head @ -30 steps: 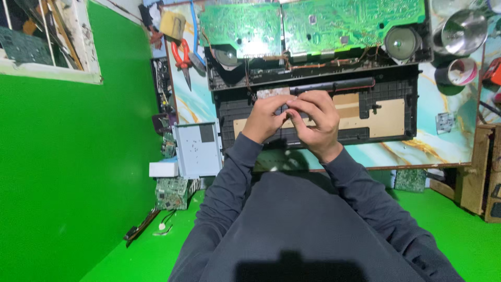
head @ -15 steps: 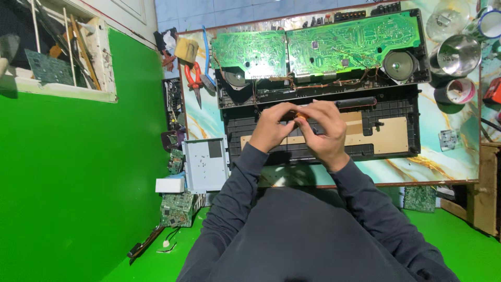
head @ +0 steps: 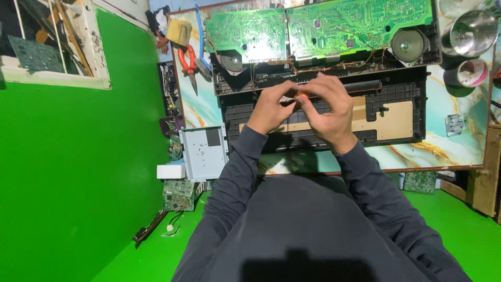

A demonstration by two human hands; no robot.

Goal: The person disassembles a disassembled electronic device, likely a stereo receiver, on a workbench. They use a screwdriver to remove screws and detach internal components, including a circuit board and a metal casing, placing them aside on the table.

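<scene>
An opened black electronic device [head: 391,112] lies on the marble-patterned table [head: 449,149], its green circuit boards [head: 323,26] folded back at the far side with two round speakers. My left hand [head: 270,107] and my right hand [head: 326,107] meet over the middle of the black chassis. Their fingertips pinch a small orange-tipped object [head: 301,95], too small to identify. A tan board [head: 389,117] lies inside the chassis to the right of my hands.
Red-handled pliers [head: 188,60] and a yellow sponge [head: 179,31] lie at the table's far left. A grey metal box [head: 203,152] and loose circuit boards [head: 178,193] sit on the left edge and the green floor. Metal bowls [head: 474,31] and a tape roll [head: 472,72] stand far right.
The view has shifted so the table sits lower and closer. My hands have stayed together over the chassis, working the small object between the fingertips.
</scene>
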